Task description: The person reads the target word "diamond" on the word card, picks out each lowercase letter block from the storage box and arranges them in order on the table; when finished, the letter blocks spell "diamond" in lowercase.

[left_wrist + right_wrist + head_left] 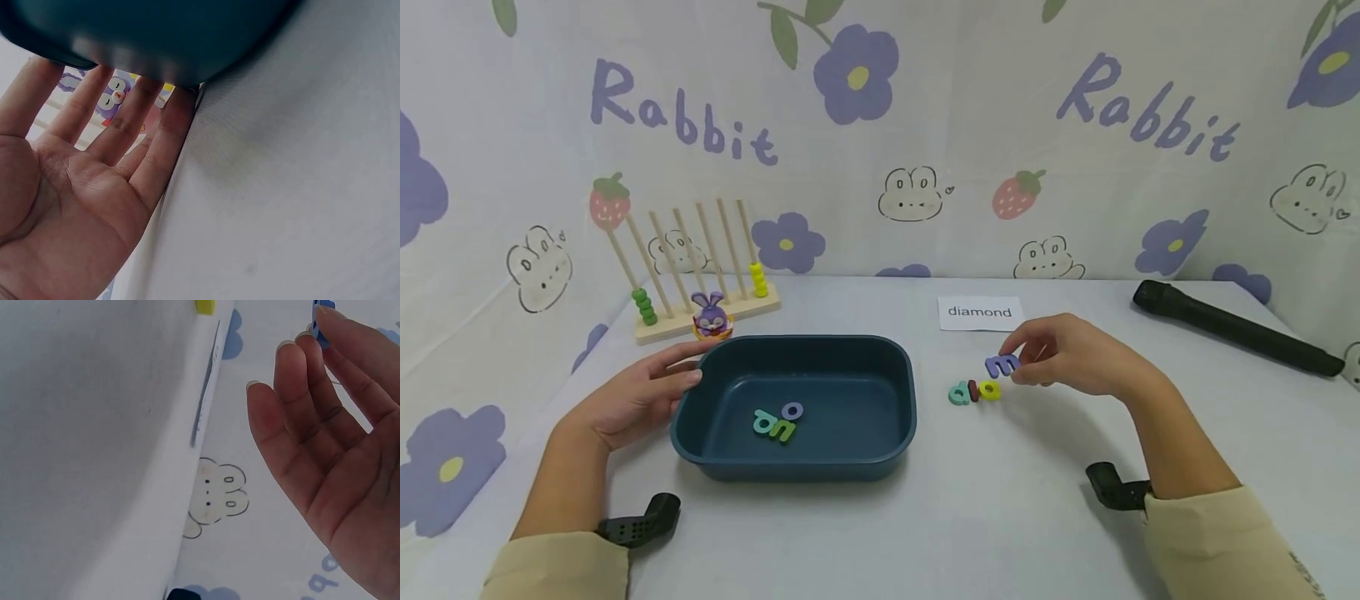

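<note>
A white desk (pixel 1000 517) is seen in the head view, backed by a pale cloth (pixel 970 100) on which purple flowers, strawberries, rabbit faces and the word "Rabbit" are printed. Shadow is cast on the desk below the right arm.

A lilac letter m (pixel 1002 367) is pinched between the thumb and fingertips of the right hand (pixel 1075 358); that grip is closed down to the letter's thickness, and the letter is held off the desk. Just beside it, on the desk, a turquoise letter (pixel 958 393), a dark red letter (pixel 973 390) and a yellow letter (pixel 989 390) are set in a row. Behind them a white card (pixel 981 313) is laid, printed "diamond".

To the left, a dark teal tray (pixel 805 471) is touched at its left side by the left hand (pixel 636 396), whose fingers are extended and slightly spread, with nothing clasped in that grip. Inside the tray, a turquoise letter, a green letter n (pixel 782 431) and a lilac letter o (pixel 792 411) are grouped.

Near the cloth, a wooden bead rack (pixel 752 304) is placed at the far left, with a purple rabbit figure (pixel 711 317) before it. At the far right, a black rod (pixel 1232 329), shaped like a microphone, is laid at a slant.
</note>
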### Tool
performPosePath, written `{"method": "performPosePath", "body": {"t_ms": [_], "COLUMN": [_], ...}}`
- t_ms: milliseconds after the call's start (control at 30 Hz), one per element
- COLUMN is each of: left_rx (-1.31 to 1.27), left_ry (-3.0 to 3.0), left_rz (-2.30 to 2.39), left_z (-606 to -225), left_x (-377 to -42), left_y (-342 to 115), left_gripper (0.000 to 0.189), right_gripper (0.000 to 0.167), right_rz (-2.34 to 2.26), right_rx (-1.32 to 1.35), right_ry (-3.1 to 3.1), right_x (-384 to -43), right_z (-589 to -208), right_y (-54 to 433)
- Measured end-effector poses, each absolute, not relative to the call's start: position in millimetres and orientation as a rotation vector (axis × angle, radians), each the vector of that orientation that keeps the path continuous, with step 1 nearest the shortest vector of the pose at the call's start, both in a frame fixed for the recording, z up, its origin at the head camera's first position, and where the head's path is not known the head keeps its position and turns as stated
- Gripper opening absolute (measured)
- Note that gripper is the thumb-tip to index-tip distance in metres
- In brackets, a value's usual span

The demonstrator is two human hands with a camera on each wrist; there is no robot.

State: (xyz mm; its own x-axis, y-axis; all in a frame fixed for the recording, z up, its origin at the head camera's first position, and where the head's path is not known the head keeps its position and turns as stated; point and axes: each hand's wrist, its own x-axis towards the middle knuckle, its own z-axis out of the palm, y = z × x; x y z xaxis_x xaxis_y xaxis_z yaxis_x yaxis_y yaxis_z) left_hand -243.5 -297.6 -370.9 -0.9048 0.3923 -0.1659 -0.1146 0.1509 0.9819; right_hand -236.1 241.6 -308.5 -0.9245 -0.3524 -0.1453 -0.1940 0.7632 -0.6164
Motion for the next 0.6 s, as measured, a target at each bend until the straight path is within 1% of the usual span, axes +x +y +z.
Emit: {"method": "performPosePath", "body": {"t_ms": [133, 367, 600], "left_rx": [0.255, 0.26, 0.261], "left_ry": [2.045, 2.052, 2.035], "left_rz": [1.808, 1.824, 1.838], "left_z": [-369.5, -370.3, -371.6], "left_x": [-243.8, -243.2, -244.2], "left_y": [-297.3, -300.4, -300.0], "left_gripper": [0.054, 0.057, 0.056], "right_gripper": [0.036, 0.036, 0.036], "right_rz": [-0.913, -0.897, -0.889], "right_rx": [-0.402, -0.348, -0.323], "right_ry": [2.694, 2.676, 2.661], "right_x": [-237.5, -242.3, -243.4], "right_z": [-311.5, -320.8, -329.3], "right_y": [246.3, 253.8, 258.6]}}
